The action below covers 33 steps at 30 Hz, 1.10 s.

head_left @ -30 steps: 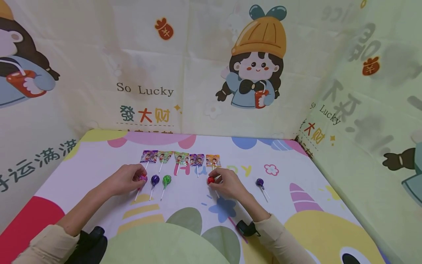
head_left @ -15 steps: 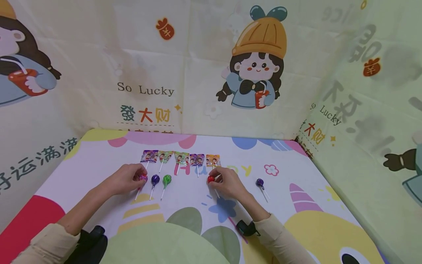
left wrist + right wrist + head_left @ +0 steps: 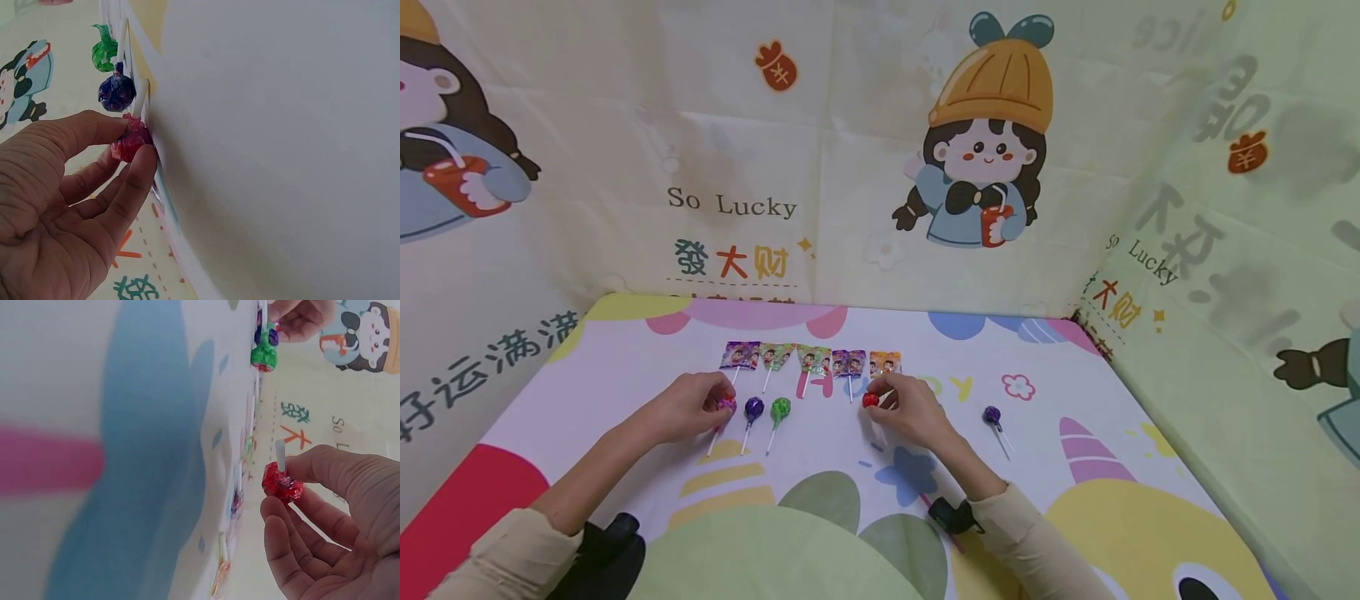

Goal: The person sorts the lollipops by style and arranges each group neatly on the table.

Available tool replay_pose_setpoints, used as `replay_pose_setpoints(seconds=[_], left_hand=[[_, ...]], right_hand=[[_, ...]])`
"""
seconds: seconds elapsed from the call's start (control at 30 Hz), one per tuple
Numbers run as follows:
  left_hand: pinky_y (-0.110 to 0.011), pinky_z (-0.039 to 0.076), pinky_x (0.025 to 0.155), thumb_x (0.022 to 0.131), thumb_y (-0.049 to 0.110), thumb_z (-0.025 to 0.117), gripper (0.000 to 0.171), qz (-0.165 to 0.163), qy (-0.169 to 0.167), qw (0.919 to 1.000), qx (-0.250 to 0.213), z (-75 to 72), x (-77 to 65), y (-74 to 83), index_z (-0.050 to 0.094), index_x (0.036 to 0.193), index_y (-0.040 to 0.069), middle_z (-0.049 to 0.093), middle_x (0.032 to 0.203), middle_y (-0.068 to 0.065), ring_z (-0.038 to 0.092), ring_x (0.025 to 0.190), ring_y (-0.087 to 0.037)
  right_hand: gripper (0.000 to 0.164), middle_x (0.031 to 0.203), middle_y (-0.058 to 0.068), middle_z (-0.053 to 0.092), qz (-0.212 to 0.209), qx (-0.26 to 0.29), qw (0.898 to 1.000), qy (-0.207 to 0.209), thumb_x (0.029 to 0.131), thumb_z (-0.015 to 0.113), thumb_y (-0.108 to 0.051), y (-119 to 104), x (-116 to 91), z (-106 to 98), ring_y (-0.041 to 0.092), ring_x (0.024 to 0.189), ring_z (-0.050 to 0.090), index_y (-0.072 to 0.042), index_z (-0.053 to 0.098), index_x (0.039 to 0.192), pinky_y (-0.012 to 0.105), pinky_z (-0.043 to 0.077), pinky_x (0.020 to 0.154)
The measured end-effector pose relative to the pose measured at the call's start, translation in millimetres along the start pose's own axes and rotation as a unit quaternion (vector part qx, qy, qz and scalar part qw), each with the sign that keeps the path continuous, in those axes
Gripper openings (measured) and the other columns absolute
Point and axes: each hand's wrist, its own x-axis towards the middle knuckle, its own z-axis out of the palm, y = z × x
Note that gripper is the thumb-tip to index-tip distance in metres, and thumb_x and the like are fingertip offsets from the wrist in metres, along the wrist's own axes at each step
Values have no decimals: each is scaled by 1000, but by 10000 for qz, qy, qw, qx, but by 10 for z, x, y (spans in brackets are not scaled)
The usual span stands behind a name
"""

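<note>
Left grip (image 3: 688, 407) pinching pink lollipop (image 3: 131, 145) by head, purple lollipop (image 3: 754, 407) just beside; right grip (image 3: 913, 411) pinching red lollipop (image 3: 279, 482), up off surface (image 3: 1075, 383).

Open tabletop (image 3: 827, 442) leaves a passage left of the right fingers (image 3: 281, 547), as far as the green lollipop (image 3: 780, 408). Just beyond those fingers, the packet row (image 3: 813, 360) blocks the way; close right of the left fingers (image 3: 134, 194) lies a dark lollipop (image 3: 754, 407).
</note>
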Motion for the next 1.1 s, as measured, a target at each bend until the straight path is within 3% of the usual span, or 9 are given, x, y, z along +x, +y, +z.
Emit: replay_pose_setpoints(seconds=[0.8, 1.1], left_hand=[[-32, 55, 73, 87, 9, 77, 23, 17, -7, 10000, 1, -2, -2, 2, 64, 105, 0, 62, 87, -4, 54, 80, -19], [-32, 55, 73, 88, 8, 77, 23, 59, 27, 10000, 22, 9, -6, -5, 64, 105, 0, 62, 86, -4, 54, 79, -19]], right_hand=[[21, 95, 2, 71, -492, 243, 9984, -126, 87, 79, -13, -308, 164, 301, 17, 83, 64, -8, 71, 106, 21, 52, 65], [21, 95, 1, 70, -384, 383, 9983, -226, 87, 79, -14, -401, 222, 443, 14, 81, 63, -8, 70, 105, 20, 52, 65]])
